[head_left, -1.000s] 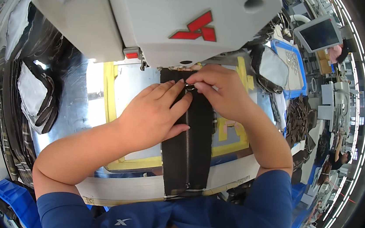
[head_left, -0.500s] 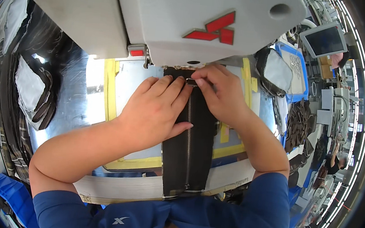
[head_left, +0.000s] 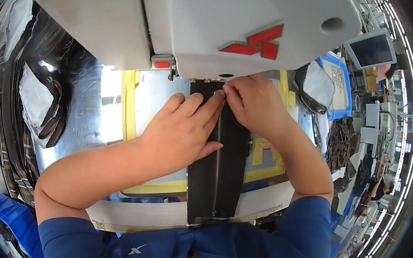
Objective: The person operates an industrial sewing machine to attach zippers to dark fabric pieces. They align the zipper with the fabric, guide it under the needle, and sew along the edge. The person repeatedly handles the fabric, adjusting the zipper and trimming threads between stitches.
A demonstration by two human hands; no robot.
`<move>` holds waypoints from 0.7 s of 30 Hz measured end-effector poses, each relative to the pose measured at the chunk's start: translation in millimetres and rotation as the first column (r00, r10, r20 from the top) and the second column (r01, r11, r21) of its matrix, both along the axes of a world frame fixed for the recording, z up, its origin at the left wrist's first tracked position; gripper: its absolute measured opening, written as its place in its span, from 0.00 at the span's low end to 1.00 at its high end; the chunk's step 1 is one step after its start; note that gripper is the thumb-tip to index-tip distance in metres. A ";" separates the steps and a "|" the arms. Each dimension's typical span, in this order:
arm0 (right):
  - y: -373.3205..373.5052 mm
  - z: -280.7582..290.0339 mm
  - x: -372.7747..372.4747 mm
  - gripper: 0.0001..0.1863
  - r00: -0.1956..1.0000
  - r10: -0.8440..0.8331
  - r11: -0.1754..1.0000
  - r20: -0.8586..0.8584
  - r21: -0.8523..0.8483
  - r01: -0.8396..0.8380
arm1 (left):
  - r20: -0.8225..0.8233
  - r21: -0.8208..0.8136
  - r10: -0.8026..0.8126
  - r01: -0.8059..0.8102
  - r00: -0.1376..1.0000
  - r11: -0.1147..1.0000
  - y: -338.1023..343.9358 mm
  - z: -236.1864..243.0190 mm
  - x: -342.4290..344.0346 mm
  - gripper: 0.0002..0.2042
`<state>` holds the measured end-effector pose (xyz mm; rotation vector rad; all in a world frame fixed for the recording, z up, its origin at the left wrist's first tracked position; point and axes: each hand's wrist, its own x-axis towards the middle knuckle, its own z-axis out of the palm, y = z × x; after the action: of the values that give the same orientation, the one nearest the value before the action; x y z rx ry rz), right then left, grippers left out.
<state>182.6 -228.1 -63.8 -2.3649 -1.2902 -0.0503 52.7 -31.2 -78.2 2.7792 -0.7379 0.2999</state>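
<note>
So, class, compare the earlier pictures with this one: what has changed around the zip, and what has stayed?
The left hand has brought its leading fingers closer to the right hand, near the far end of the zip. The small metal piece seen earlier can no longer be made out; whether it was let go is unclear. The left thumb stays across the zip, on the dark cloth strip.

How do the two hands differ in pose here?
The left hand lies palm down, fingers extended; the right hand curls, thumb and forefinger close together. The left hand's thumb reaches the zipper partway along; the right hand's is near its far end. Both are at the black strip.
</note>
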 end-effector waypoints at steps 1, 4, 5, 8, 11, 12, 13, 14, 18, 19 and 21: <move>2.6 1.8 3.5 0.05 1.000 0.015 1.000 -0.019 -0.011 -0.015 | -0.005 0.011 0.010 -0.010 1.000 1.000 0.0 1.2 0.4 0.40; 5.2 5.0 11.7 0.08 0.998 0.065 0.991 0.004 -0.115 -0.064 | -0.015 0.025 0.015 -0.015 1.000 1.000 1.0 4.0 3.1 0.41; 6.2 5.1 12.5 0.09 0.998 0.062 0.993 0.017 -0.106 -0.060 | -0.023 0.017 0.020 -0.020 1.000 1.000 1.1 5.1 4.2 0.41; 9.9 6.5 13.0 0.10 1.000 0.020 0.995 -0.009 -0.097 -0.021 | -0.052 -0.009 0.029 -0.030 0.998 1.000 1.9 7.1 7.0 0.42; 11.0 12.9 8.9 0.08 0.990 -0.084 0.991 -0.113 -0.117 0.070 | -0.078 -0.045 0.026 -0.030 0.997 0.999 4.2 7.8 9.5 0.41; 6.8 13.5 5.3 0.07 0.987 -0.113 0.989 -0.114 -0.111 0.100 | -0.078 -0.062 0.027 -0.032 0.997 0.998 3.0 7.2 9.9 0.40; 3.2 14.4 0.9 0.07 0.983 -0.142 0.986 -0.115 -0.101 0.130 | -0.076 -0.075 0.028 -0.034 0.997 0.997 3.1 7.6 10.3 0.40; -1.9 11.9 -3.0 0.08 0.995 -0.081 0.995 -0.057 -0.067 0.077 | -0.076 -0.077 0.027 -0.032 0.997 0.997 3.3 7.8 11.0 0.39; -18.6 0.2 -20.6 0.11 0.991 0.039 0.999 0.128 0.004 -0.040 | -0.078 -0.090 0.025 -0.032 0.997 0.995 3.2 9.3 12.4 0.37; -20.0 -0.8 -22.2 0.12 0.986 0.037 0.999 0.160 0.012 -0.039 | -0.077 -0.094 0.022 -0.029 0.997 0.995 3.0 9.4 13.2 0.37; -18.4 -2.1 -21.5 0.11 0.986 0.043 0.998 0.164 0.036 -0.049 | -0.087 -0.094 0.029 -0.037 0.996 0.995 2.7 10.2 13.2 0.37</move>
<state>161.1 -246.5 -65.9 -2.3366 -1.4051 -0.2584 66.0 -28.6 -68.0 2.6979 -0.6409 0.2151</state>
